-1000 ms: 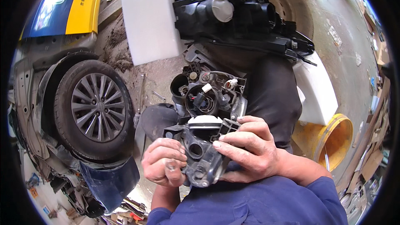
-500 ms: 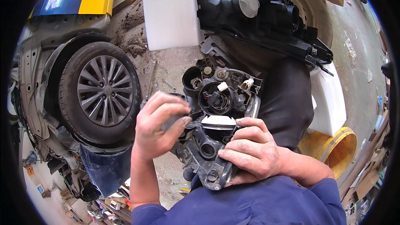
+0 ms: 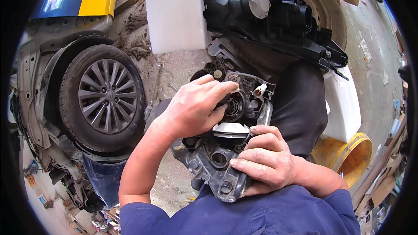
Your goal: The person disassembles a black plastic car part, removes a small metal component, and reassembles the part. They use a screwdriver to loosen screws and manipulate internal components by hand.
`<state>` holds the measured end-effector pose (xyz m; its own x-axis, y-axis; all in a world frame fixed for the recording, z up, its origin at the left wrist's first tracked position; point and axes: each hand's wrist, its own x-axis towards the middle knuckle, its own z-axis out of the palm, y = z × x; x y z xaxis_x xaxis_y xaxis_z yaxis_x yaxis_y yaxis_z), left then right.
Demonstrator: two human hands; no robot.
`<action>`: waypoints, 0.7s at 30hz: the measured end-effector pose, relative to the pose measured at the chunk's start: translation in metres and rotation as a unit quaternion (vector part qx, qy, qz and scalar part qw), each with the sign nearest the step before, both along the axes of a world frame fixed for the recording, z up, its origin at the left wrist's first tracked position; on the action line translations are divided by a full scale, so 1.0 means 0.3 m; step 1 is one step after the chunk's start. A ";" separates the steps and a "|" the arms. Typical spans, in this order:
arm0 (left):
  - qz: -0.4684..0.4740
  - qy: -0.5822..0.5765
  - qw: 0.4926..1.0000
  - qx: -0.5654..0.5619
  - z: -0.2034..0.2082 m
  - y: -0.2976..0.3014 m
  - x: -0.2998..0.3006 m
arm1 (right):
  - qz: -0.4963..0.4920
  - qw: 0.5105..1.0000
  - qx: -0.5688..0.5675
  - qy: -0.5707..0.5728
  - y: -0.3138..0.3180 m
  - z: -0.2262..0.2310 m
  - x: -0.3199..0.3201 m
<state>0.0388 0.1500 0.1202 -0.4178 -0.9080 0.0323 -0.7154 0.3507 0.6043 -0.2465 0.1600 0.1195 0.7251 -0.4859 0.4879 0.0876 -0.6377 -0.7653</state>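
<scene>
A used headlight housing (image 3: 204, 161) rests across my lap, its back facing up. My right hand (image 3: 270, 161) grips its near right edge, fingers curled over the rim. My left hand (image 3: 193, 109) reaches over the round bulb opening (image 3: 236, 106), thumb and forefinger closed about a bulb plug that they largely cover. The forefinger's tip lies at a small white connector (image 3: 236, 89). A white-topped part (image 3: 231, 129) sits between my hands on the housing. Right of the opening, another pale connector (image 3: 260, 90) sticks up.
Another black headlight (image 3: 270, 21) lies beyond, beside a white foam block (image 3: 176, 15). A car wheel (image 3: 106, 95) and stripped bodywork stand at left. On the right are more white foam (image 3: 346, 109) and a yellow bucket (image 3: 359, 150). A tyre (image 3: 335, 21) lies behind the far headlight.
My left hand has moved right and away from me, from above the housing's left side to its bulb opening, and its fingers have closed there. The right hand keeps its hold.
</scene>
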 end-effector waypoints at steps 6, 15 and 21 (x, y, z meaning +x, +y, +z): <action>0.112 0.128 0.984 0.048 -0.025 0.062 0.037 | -0.004 1.000 0.013 0.001 -0.003 -0.006 -0.015; 0.157 0.067 0.985 -0.020 -0.024 0.088 0.083 | -0.005 1.000 0.021 -0.011 -0.007 -0.020 -0.025; -0.034 -0.113 0.992 0.037 0.103 0.077 0.159 | -0.010 0.999 0.029 -0.017 -0.007 -0.020 -0.031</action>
